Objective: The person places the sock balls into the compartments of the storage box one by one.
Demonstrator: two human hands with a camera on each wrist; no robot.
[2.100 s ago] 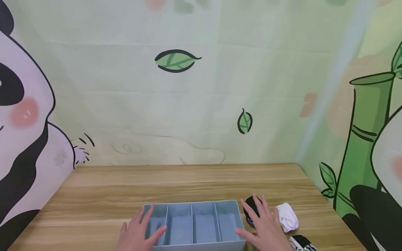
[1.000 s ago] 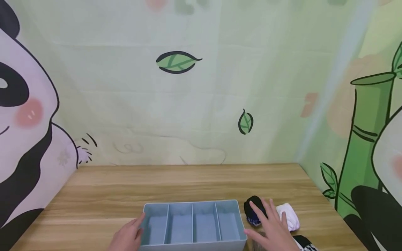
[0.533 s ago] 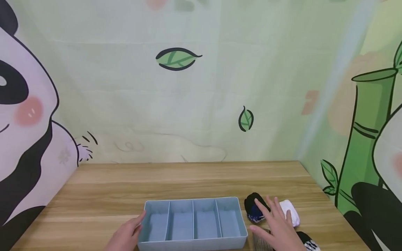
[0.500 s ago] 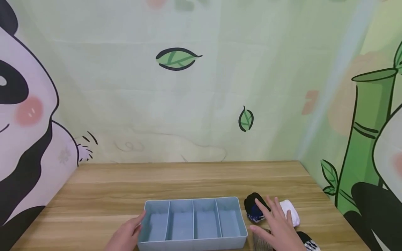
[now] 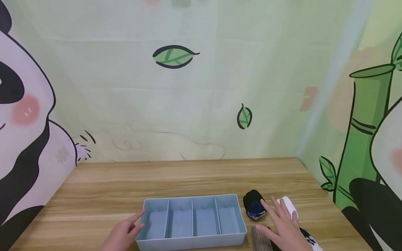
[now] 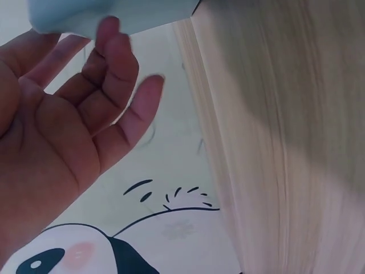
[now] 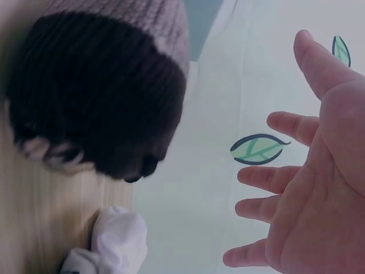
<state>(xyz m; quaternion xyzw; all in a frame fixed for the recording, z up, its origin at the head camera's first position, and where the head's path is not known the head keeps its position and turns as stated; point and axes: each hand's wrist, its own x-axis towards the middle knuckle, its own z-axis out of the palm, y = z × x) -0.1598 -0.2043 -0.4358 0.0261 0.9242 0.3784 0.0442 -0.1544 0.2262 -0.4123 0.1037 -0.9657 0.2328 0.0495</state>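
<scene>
A light-blue box [image 5: 191,241] with several compartments side by side stands on the table, and its compartments hold nothing. My left hand [image 5: 120,232] is at the box's left end, index fingertip right at the rim; in the left wrist view its fingers are loosely bent below the box [image 6: 154,14]. To the right of the box my right hand [image 5: 284,225] hovers, fingers spread, over rolled socks. These are a black pair with blue pattern [image 5: 252,200], a white pair [image 5: 290,204], a grey-brown ribbed pair [image 5: 260,240] and a black-and-white pair [image 5: 309,237], the last three partly hidden by the hand.
The wooden table [image 5: 110,181] meets a cloth backdrop [image 5: 125,69] printed with pandas, leaves and bamboo. Near the right wrist camera a dark ribbed sock bundle [image 7: 97,91] looms large, with a white bundle [image 7: 120,234] beyond it.
My left hand has moved from over the left compartment to outside the box's left end. The right hand has drifted right, away from the box, uncovering the black socks. The box and socks stay put.
</scene>
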